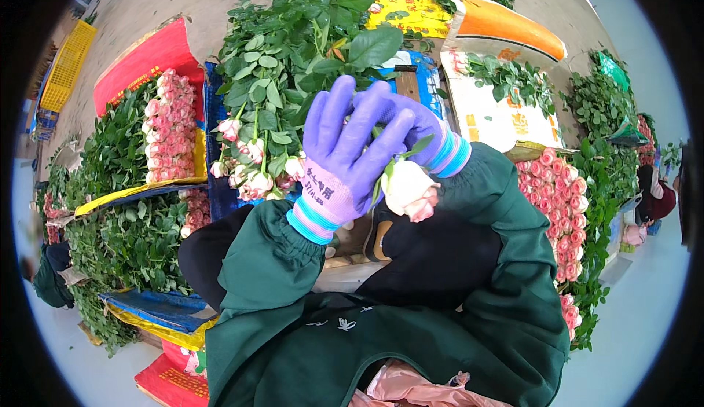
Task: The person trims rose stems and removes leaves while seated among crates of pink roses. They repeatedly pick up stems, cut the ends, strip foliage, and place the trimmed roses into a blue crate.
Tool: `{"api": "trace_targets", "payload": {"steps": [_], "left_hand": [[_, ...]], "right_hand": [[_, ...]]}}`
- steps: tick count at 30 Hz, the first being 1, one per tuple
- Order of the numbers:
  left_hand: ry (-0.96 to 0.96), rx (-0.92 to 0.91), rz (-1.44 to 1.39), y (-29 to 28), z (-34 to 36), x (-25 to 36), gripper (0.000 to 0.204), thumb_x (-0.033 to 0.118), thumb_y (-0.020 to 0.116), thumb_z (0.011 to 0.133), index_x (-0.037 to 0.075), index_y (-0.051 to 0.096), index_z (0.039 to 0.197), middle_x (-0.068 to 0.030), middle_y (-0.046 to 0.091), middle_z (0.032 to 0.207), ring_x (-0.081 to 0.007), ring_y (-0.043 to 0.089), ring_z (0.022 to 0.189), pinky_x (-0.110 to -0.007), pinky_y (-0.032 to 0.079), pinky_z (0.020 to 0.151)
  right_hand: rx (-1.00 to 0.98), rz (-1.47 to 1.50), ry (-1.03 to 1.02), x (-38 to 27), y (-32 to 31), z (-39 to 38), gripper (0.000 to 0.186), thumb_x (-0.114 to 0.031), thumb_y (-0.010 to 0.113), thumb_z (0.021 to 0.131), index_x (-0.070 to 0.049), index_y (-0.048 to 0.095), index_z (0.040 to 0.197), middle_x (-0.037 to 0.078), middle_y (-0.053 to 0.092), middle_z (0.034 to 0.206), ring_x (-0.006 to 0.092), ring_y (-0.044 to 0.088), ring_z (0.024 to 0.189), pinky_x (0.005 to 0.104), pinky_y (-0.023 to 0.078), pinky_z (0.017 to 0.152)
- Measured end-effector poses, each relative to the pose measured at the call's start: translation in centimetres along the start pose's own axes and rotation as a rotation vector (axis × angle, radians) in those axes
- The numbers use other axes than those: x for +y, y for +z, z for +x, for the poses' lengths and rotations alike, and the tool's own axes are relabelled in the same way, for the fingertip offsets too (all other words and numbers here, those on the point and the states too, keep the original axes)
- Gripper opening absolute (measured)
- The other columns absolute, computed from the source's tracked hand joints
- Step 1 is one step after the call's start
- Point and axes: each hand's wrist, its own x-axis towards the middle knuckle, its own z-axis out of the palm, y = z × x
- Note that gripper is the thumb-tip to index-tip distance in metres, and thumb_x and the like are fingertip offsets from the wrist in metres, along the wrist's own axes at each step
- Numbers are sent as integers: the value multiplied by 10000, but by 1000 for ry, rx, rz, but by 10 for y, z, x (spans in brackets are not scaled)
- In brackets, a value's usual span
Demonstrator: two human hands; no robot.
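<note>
My left hand (pixel 345 147), in a purple glove, holds a pale pink-white rose (pixel 409 191). Its fingers point up and to the right, and the thumb is hidden. The bloom hangs below the index finger, toward my lap, while most of the stem is lost beneath the hand. Behind the left fingers, my right hand (pixel 419 125) is bent inward, also gloved in purple. Its fingertips are mostly covered, so what it grips cannot be made out. Just beyond both hands lies a leafy pile of cut roses (pixel 275 77), with several pale pink blooms at its near end.
Bundled pink roses (pixel 172 125) stand at the left by a red sheet (pixel 147 59). More rose bundles (pixel 555 205) are close to my right arm. A white and orange sheet (pixel 506 103) lies at the far right. A yellow crate (pixel 67 66) stands far left.
</note>
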Motion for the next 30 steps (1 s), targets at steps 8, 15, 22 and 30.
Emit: {"api": "trace_targets", "payload": {"steps": [8,15,22,30], "left_hand": [[-302,-136,25,6,-102,-31,462,24,613,814,-49,475,1249,-235,499,1279,-427,450,1213,-506,341,1033],[-462,-276,7,-5,-152,-19,409,4,580,812,-31,520,1215,-217,535,1248,-430,476,1189,-491,366,1019],[-457,-353,19,-4,-155,-22,391,-14,573,812,-41,524,1199,-227,545,1229,-432,491,1174,-497,379,1009],[-435,-414,-3,1,-156,-17,353,-18,568,830,-53,539,1180,-228,557,1211,-425,504,1165,-492,376,1009]], "right_hand": [[271,86,1061,44,-74,-62,322,-413,595,880,-99,639,936,-13,630,722,58,486,494,201,372,442],[551,-699,1193,161,0,-308,439,-403,530,881,-96,570,1192,164,617,1134,363,577,1041,425,459,888],[426,-727,1511,171,31,-345,473,-410,548,867,-95,568,1219,163,608,1167,348,573,1070,428,449,912],[294,-749,1533,203,30,-394,444,-421,574,841,-103,604,1151,178,612,1142,377,577,1040,463,462,881]]}}
